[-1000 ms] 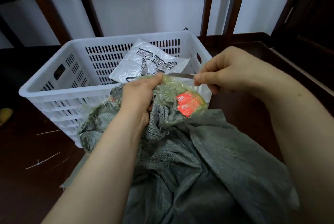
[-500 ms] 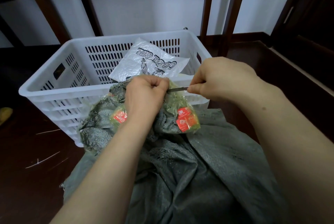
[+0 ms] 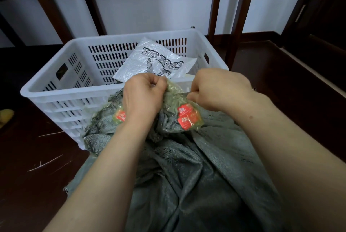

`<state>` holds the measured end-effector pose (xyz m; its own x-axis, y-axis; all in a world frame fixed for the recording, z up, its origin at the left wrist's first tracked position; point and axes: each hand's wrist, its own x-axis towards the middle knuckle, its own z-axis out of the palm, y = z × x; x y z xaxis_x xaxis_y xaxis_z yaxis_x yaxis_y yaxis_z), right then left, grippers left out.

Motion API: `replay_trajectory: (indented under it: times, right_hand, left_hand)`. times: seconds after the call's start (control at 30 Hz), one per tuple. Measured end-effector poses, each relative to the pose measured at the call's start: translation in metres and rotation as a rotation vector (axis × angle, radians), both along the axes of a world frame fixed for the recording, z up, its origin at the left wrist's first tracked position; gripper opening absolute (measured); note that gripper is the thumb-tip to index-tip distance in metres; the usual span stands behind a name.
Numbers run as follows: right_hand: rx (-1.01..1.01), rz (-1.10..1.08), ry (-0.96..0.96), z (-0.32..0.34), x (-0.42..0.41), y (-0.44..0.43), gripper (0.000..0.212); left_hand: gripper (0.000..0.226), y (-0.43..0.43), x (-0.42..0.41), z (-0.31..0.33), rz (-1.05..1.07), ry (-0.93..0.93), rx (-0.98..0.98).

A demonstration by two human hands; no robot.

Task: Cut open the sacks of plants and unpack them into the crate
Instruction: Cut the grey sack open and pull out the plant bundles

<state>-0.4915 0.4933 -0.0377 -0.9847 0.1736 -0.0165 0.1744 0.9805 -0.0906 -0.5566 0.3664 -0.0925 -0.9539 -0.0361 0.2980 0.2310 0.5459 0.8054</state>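
A grey-green woven sack (image 3: 196,172) lies bunched on the floor in front of a white slotted plastic crate (image 3: 61,89). Its gathered neck is bound with clear tape bearing red labels (image 3: 186,117). My left hand (image 3: 143,97) grips the top of that taped neck in a fist. My right hand (image 3: 219,89) holds a small metal blade (image 3: 184,93), whose tip touches the tape just right of my left fist. Most of the blade is hidden inside my hand.
A crumpled white plastic bag (image 3: 159,61) printed "COOL GIRL" lies inside the crate. Dark wooden posts (image 3: 237,18) stand behind the crate against a white wall. The floor is dark wood with a few pale straw bits (image 3: 46,162) at the left. A raised dark ledge runs along the right.
My left hand has turned and clenched tighter on the sack's neck. My right hand moved left and down, so the blade now sits deeper in the tape with less of it showing.
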Motion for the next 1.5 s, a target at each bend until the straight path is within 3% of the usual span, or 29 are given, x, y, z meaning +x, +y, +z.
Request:
replay_trajectory:
  times: [0.1,0.2,0.6,0.73,0.8,0.9,1.03,1.1,1.2,1.3,1.4,1.5]
  right_hand:
    - [0.014,0.004,0.008,0.001,0.002,-0.001,0.01]
    - [0.001,-0.007,-0.023,-0.003,0.0,-0.005,0.027]
    - [-0.368,-0.045,-0.218,0.007,0.001,0.009,0.014]
    - [-0.595,-0.115,-0.283,0.018,0.003,0.038,0.026]
    - [-0.737,-0.16,-0.285,0.016,0.002,0.05,0.028]
    - [-1.035,-0.233,-0.234,-0.009,-0.004,0.056,0.025]
    - [-1.37,-0.312,0.029,-0.035,-0.014,0.053,0.034]
    - [-1.351,-0.243,0.027,-0.037,-0.015,0.048,0.037]
    - [-1.338,-0.176,0.118,-0.039,-0.017,0.037,0.016]
    - [-1.366,-0.224,0.327,-0.041,-0.024,0.028,0.011]
    - [-1.173,-0.257,0.484,-0.046,-0.031,0.024,0.019]
    - [-0.962,-0.23,0.586,-0.052,-0.034,0.021,0.021]
  left_hand:
    - [0.027,0.002,0.002,-0.001,-0.016,0.022,0.023]
    - [0.02,0.006,0.006,-0.006,-0.034,0.054,0.013]
    - [0.023,-0.002,-0.001,-0.019,0.052,0.039,0.04]
    - [0.03,-0.01,-0.01,-0.018,-0.01,-0.007,0.112]
    - [0.021,-0.011,-0.008,-0.013,-0.105,-0.026,0.183]
    - [0.012,-0.009,0.005,-0.001,-0.257,-0.195,0.33]
    - [0.061,-0.005,0.013,0.005,-0.453,-0.272,0.316]
    - [0.08,-0.001,0.017,0.006,-0.497,-0.272,0.302]
    - [0.091,0.006,0.016,0.004,-0.463,-0.217,0.219]
    - [0.077,0.018,0.019,0.006,-0.253,-0.15,0.107]
    - [0.057,0.028,0.019,0.007,-0.115,-0.26,-0.019]
    - [0.042,0.025,0.017,0.009,-0.202,-0.454,0.231]
